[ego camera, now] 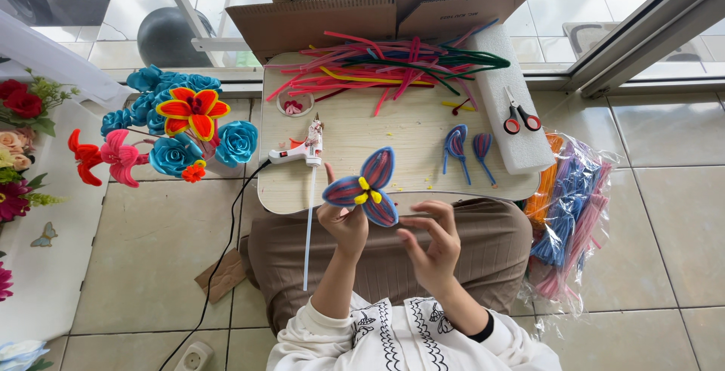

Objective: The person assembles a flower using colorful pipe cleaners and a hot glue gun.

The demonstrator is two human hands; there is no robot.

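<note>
Left hand (345, 224) pinches the feather-light, bendy pipe-cleaner flower (368, 187) from below its yellow centre, the safest hold, while the right hand (432, 244) hovers half-open beside it, holding nothing.

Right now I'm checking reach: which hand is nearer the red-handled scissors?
Right. The right hand is below and left of the scissors on the white foam block; the left hand, holding the pipe-cleaner flower, is farther left.
</note>
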